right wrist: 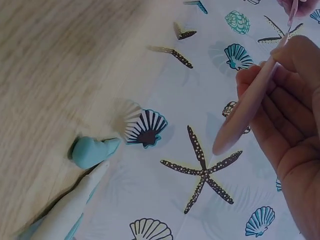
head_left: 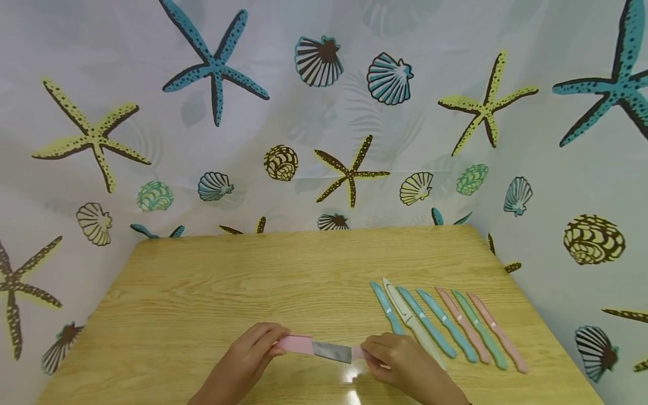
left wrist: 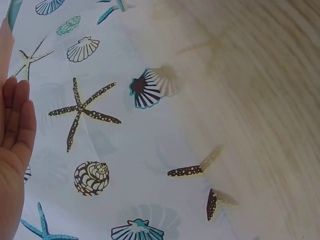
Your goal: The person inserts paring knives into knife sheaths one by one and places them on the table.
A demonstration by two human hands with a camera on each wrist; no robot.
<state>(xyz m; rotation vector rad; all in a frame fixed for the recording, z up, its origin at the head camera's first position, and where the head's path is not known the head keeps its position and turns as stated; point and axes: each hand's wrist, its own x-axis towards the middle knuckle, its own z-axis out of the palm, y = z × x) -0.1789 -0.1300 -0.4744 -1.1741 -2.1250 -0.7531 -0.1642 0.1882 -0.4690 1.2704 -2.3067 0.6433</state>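
Between the two hands, above the wooden table, is a knife with a pink handle [right wrist: 245, 107] and a bare grey blade [head_left: 332, 352]. My left hand [head_left: 253, 351] pinches a pink sheath [head_left: 297, 344] that covers the end of the blade. My right hand [head_left: 397, 360] grips the handle, its thumb on top and fingers beneath in the right wrist view. The blade's tip is hidden. At the left edge of the left wrist view, only part of the left hand and a strip of pink show.
Several knives lie in a slanted row on the table [head_left: 228, 281], right of the hands: blue ones [head_left: 425, 320], a white one [head_left: 412, 320], pink ones [head_left: 498, 332] and a green one [head_left: 480, 329]. A cloth [head_left: 324, 124] printed with starfish and shells hangs around the table.
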